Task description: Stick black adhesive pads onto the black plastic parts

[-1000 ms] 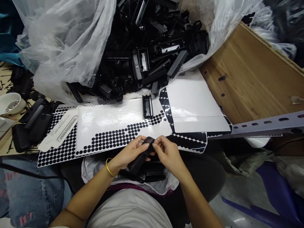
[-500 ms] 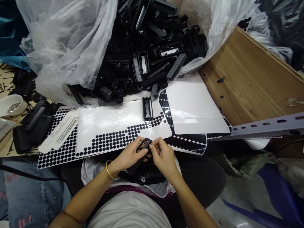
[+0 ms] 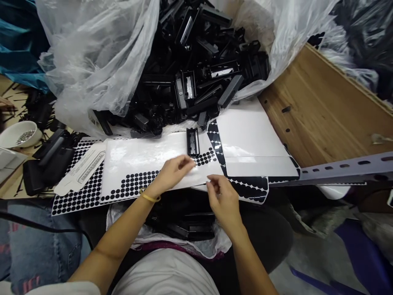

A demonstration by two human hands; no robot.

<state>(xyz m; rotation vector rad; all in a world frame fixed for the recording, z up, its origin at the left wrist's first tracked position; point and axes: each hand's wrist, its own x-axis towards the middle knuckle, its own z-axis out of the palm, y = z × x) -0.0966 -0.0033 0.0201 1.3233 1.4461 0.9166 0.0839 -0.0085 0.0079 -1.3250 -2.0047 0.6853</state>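
My left hand [image 3: 174, 171] is over the white sheet of black round stickers [image 3: 139, 182], its fingers reaching toward the remaining dots. Those fingers are loosely bent, and no held part shows in them. Just beyond the fingertips a black rectangular plastic part [image 3: 193, 142] with a slotted frame lies on the sheet. At the sheet's front right edge is my right hand [image 3: 224, 200], fingers curled and thumb and index tips slightly apart. Whether a tiny piece sits at those tips is hard to see. Below both hands, black plastic parts [image 3: 187, 227] lie in a white bag [image 3: 219, 241] on my lap.
A large heap of black plastic parts [image 3: 172, 94] fills the clear plastic bag [image 3: 101, 53] behind the sheet. White sheets [image 3: 254, 139] lie right, beside a wooden panel [image 3: 325, 110]. At left are a printed card [image 3: 81, 168] and a white bowl [image 3: 20, 135] of small metal pieces.
My hands have let go of the black part they held together and moved apart. The left went up over the sticker sheet, the right shifted slightly to the right.
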